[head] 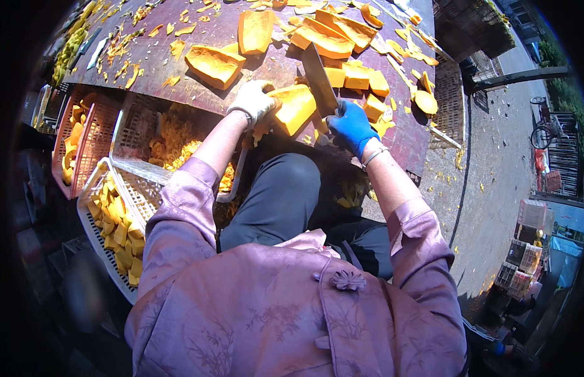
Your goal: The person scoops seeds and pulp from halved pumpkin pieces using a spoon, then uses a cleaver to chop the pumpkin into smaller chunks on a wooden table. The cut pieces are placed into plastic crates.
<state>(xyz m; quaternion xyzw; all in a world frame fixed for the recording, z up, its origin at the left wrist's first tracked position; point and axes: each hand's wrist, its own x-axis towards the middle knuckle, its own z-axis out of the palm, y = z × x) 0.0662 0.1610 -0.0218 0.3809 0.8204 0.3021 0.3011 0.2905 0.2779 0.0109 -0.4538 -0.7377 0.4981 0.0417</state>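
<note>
My left hand [253,101], in a white glove, grips a hollowed piece of orange pumpkin [294,108] at the near edge of the wooden table. In a blue glove, my right hand [351,125] holds a broad-bladed knife [319,80], its blade pointing away from me, just right of that piece. Whether blade and piece touch is not clear. Beyond the knife lie cut pumpkin chunks [357,75]. Larger hollowed sections rest farther back, among them one at the left [215,66] and one upright in the middle [255,32].
Peel and scraps litter the tabletop [150,56]. Below its left edge stand a pink crate [92,141], a white crate of pumpkin pulp [141,167] and a white basket [87,235] of cut pieces. Stacked crates [523,264] and part of another person [485,337] are at the right.
</note>
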